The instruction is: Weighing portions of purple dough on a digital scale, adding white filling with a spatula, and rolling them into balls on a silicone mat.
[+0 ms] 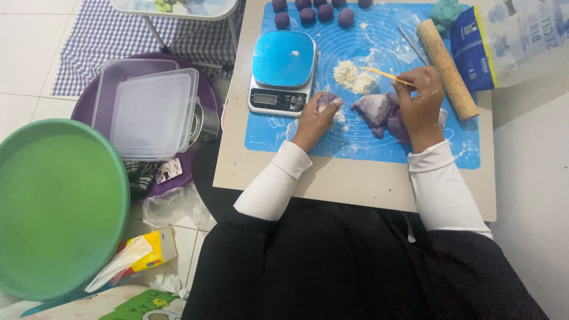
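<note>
My left hand is closed around a small piece of purple dough on the blue silicone mat, just beside the kitchen scale. My right hand grips a thin yellow scraper and rests on a larger floury lump of purple dough. A small heap of flour lies on the mat between the hands. Several rolled purple balls sit along the mat's far edge.
A wooden rolling pin and a flour bag lie at the right of the low table. Left of it stand stacked clear plastic containers, a purple basin and a green round tray on the floor.
</note>
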